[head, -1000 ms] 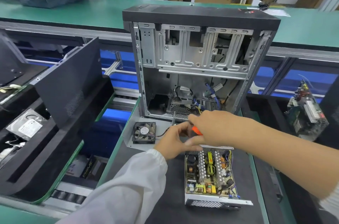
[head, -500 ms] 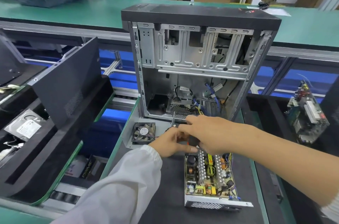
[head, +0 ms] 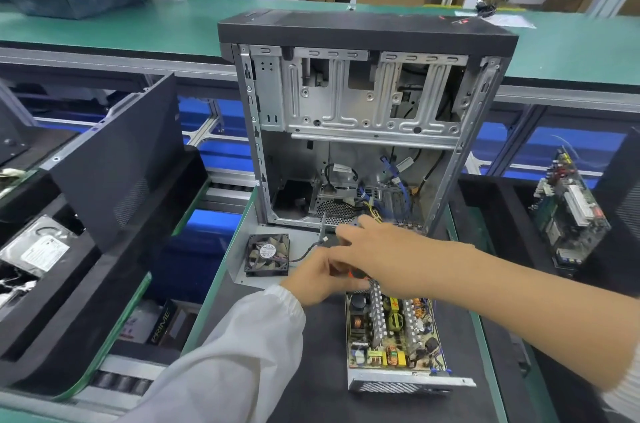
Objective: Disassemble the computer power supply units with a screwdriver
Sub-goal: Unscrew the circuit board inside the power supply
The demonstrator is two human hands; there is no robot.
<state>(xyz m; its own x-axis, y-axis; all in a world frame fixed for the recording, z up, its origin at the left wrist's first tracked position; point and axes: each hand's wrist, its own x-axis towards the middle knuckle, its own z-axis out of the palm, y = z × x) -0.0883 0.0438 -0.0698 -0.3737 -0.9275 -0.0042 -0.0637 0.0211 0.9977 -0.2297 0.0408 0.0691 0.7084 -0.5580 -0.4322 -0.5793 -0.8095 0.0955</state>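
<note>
Two hands meet over the far end of an opened power supply unit (head: pixel 391 329) on a dark mat (head: pixel 322 363). Left to right: far left, a hard drive (head: pixel 34 251) lies in a black tray; beside it a black side panel (head: pixel 117 159) leans tilted. Near the mat's left edge a black fan (head: pixel 267 254) lies flat on a grey metal plate (head: pixel 239 263), its cable running toward the hands. Left hand (head: pixel 311 279), in a white sleeve (head: pixel 239 350), has fingers curled around something orange and black, apparently the screwdriver (head: pixel 356 273) handle (mostly hidden, so cannot confirm). Right hand (head: pixel 377 249), forearm bare, reaches across from the right and lies over the left, fingers pointing left; what it holds, if anything, cannot be told. Power supply unit sits just below both hands, cover off, circuit board and heat sinks exposed, perforated end facing the camera. Behind stands an upright computer case (head: pixel 367 118), side open, loose cables at its bottom. Far right, circuit boards (head: pixel 568 211) stand on edge in a black bin.
</note>
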